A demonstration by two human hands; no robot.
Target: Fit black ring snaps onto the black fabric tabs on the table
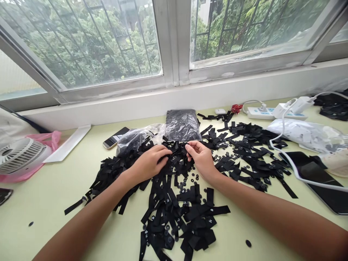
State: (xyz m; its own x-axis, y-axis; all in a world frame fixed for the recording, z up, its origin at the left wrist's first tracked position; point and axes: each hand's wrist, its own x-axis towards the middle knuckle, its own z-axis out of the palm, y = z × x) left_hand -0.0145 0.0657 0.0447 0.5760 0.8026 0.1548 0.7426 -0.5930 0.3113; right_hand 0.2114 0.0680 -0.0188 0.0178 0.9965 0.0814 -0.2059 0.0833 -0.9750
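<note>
A big heap of black fabric strips (174,210) covers the middle of the pale green table (54,188), mixed with several small black rings (217,157). My left hand (149,163) rests on the heap with its fingers curled around strips. My right hand (199,156) pinches a black strip (179,148) at the fingertips, close to the left hand. Just behind both hands lies a dark plastic bag (182,125) packed with black pieces, and an open clear bag (138,137) to its left.
A phone (116,137) lies left of the bags, a white fan (19,156) on pink plastic at far left. At right are a power strip (268,113), a white cable (288,159), a tablet (318,179) and a clear bag of white pieces (307,134). A window wall stands behind.
</note>
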